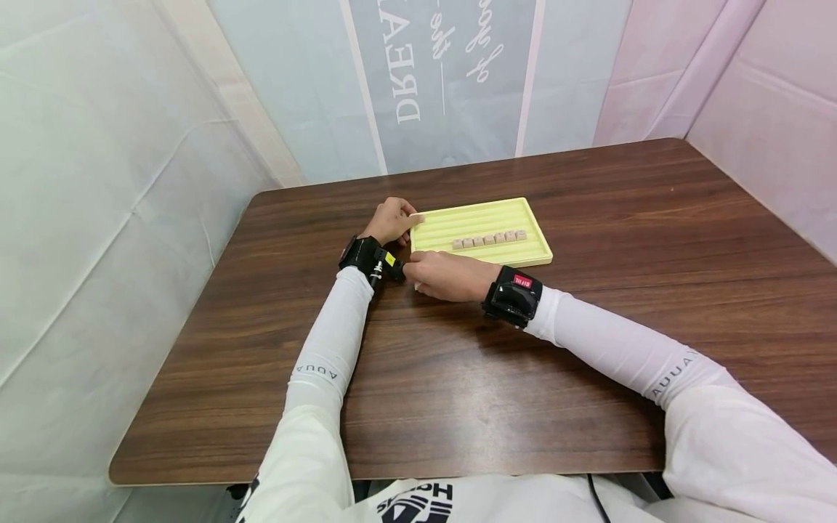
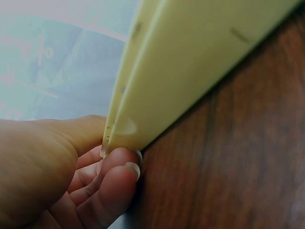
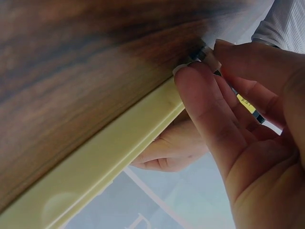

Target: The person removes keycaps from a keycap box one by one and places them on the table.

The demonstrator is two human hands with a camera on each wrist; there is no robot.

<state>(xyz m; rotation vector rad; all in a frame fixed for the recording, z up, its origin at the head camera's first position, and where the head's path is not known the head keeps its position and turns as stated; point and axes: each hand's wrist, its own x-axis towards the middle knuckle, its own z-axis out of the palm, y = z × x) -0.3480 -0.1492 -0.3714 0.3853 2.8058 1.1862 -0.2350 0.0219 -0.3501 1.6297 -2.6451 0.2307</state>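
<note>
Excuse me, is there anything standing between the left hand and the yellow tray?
Nothing visible: the left hand grips the yellow tray directly at its left end. The row of small blocks sits inside the tray, away from those fingers.

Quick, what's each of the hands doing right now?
Left hand: closed, gripping the tray at its left end.
Right hand: closed, pinching a small piece, apparently a block.

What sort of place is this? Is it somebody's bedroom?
Probably not a bedroom; it looks more like a little curtained-off recording booth. A white fabric sheet hangs beside the wood-grain table, a printed curtain hangs behind it, and black gadgets are strapped to both wrists.
</note>
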